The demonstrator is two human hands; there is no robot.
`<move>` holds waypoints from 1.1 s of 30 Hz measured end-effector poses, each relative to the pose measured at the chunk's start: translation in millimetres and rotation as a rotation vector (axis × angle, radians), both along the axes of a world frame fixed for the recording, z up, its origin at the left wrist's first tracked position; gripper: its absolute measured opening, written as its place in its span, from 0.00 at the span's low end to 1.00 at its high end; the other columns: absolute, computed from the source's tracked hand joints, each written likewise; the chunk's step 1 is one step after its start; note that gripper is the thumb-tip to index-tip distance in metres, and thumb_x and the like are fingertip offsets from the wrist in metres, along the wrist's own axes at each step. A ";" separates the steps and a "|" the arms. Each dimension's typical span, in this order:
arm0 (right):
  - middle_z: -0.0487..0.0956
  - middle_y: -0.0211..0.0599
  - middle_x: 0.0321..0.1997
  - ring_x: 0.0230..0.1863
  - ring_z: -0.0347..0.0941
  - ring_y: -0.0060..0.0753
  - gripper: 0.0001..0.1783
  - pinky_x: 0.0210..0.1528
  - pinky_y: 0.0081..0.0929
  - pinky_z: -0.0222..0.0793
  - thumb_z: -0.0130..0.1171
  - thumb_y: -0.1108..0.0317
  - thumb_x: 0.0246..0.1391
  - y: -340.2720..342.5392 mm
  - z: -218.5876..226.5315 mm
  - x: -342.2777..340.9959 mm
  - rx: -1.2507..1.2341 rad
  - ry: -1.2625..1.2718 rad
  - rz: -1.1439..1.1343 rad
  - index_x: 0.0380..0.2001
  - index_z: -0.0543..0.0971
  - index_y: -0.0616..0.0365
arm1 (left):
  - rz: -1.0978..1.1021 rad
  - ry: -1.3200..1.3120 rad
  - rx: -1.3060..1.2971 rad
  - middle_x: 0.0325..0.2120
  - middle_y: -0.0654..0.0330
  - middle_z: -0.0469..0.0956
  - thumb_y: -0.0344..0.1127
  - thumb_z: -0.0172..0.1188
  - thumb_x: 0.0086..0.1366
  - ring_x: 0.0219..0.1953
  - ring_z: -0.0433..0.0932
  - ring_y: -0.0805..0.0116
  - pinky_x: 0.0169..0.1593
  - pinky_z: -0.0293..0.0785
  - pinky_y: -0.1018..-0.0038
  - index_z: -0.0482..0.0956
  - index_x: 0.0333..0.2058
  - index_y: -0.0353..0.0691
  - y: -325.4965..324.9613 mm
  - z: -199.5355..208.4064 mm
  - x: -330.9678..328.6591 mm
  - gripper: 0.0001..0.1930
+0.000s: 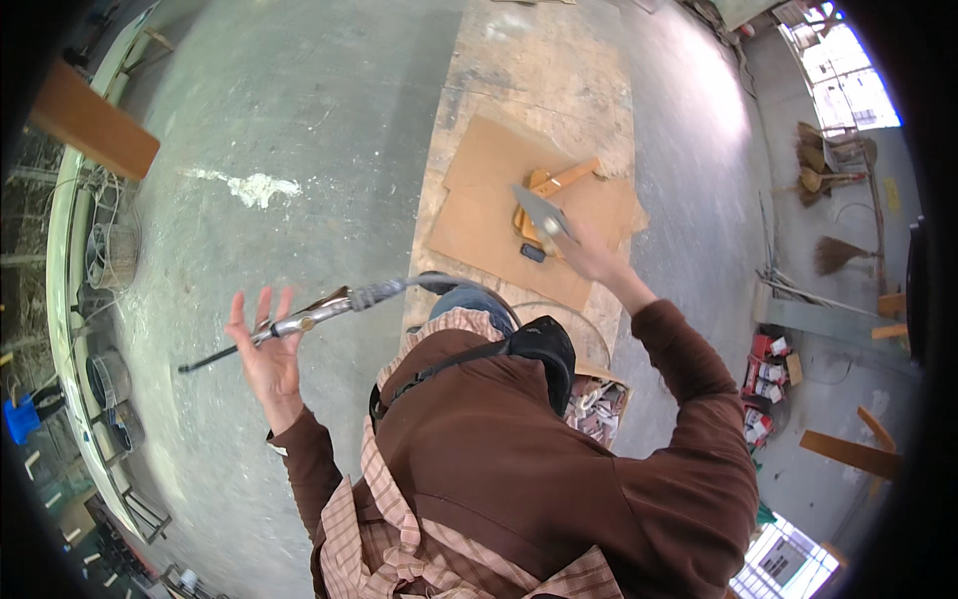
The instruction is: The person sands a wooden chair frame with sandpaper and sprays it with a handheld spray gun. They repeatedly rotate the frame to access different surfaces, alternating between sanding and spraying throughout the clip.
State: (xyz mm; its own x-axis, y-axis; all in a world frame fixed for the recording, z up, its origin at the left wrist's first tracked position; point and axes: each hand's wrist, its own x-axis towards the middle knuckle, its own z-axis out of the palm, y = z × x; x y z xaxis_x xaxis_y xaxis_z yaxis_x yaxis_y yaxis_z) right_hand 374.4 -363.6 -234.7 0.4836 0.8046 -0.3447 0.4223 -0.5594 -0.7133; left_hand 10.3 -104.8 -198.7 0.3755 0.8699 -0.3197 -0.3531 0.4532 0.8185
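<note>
A workshop, shown by its stained floor (334,120), brooms (835,256) and hose-fed metal tool (311,316).

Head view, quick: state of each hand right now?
Left hand: open, with a metal tool on a hose across it.
Right hand: closed, holding a flat, pointed grey piece.

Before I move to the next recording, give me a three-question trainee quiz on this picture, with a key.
1. What lies under the orange-brown piece: (a) striped apron, (b) cardboard, (c) brooms?
2. True or false: the hosed metal tool is nearer the left hand than the right hand.
3. Fill in: the pointed blade in the right hand is ____ in colour.

Key: 1 b; 2 true; 3 grey.
</note>
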 end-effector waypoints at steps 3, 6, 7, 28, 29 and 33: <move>0.77 0.36 0.36 0.35 0.73 0.31 0.21 0.34 0.33 0.70 0.45 0.56 0.62 -65.5 -31.9 -39.7 -0.454 0.417 -0.411 0.50 0.70 0.61 | 0.143 -0.014 -0.013 0.58 0.45 0.57 0.60 0.43 0.66 0.61 0.61 0.42 0.51 0.71 0.43 0.55 0.62 0.49 2.3 -10.8 -11.8 0.32; 0.78 0.42 0.42 0.40 0.75 0.38 0.23 0.44 0.39 0.72 0.41 0.52 0.60 -105.7 -56.4 -97.4 -0.670 0.749 -0.966 0.48 0.72 0.59 | 0.170 -0.012 -0.002 0.54 0.47 0.60 0.59 0.43 0.66 0.61 0.62 0.44 0.54 0.68 0.41 0.57 0.61 0.47 3.2 -14.8 -13.3 0.31; 0.78 0.43 0.43 0.41 0.76 0.39 0.24 0.46 0.40 0.72 0.40 0.51 0.60 -113.2 -62.7 -113.3 -0.617 0.858 -1.135 0.47 0.73 0.59 | 0.190 -0.012 -0.007 0.53 0.47 0.60 0.59 0.43 0.66 0.61 0.62 0.45 0.54 0.68 0.41 0.57 0.61 0.46 3.7 -14.9 -12.0 0.31; 0.79 0.43 0.30 0.30 0.76 0.40 0.21 0.39 0.39 0.73 0.41 0.52 0.61 -117.3 -109.7 -122.5 -0.159 1.247 -1.400 0.34 0.73 0.59 | 0.152 -0.039 0.020 0.51 0.52 0.62 0.59 0.45 0.66 0.59 0.64 0.48 0.54 0.66 0.42 0.60 0.58 0.44 -2.5 -12.6 11.0 0.30; 0.79 0.44 0.31 0.30 0.76 0.40 0.20 0.40 0.39 0.73 0.41 0.52 0.61 -116.6 -110.2 -121.5 -0.160 1.234 -1.406 0.34 0.73 0.59 | 0.155 -0.030 0.022 0.51 0.51 0.62 0.59 0.44 0.66 0.59 0.64 0.48 0.53 0.67 0.42 0.60 0.58 0.44 -2.7 -12.9 10.6 0.30; 0.79 0.44 0.33 0.32 0.77 0.40 0.21 0.41 0.39 0.72 0.42 0.52 0.61 -113.7 -106.1 -120.0 -0.161 1.210 -1.405 0.37 0.72 0.60 | 0.173 -0.026 0.015 0.51 0.51 0.62 0.59 0.44 0.66 0.59 0.64 0.49 0.53 0.68 0.43 0.60 0.58 0.43 -3.8 -13.2 10.6 0.30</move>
State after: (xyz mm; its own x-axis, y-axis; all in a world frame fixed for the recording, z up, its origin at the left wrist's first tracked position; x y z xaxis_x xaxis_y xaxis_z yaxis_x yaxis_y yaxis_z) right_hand 254.5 -477.3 -340.8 0.1462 0.0115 -0.9892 -0.9852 -0.0883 -0.1466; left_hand 20.8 -108.6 -212.0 0.2274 0.9269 -0.2984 -0.4462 0.3716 0.8142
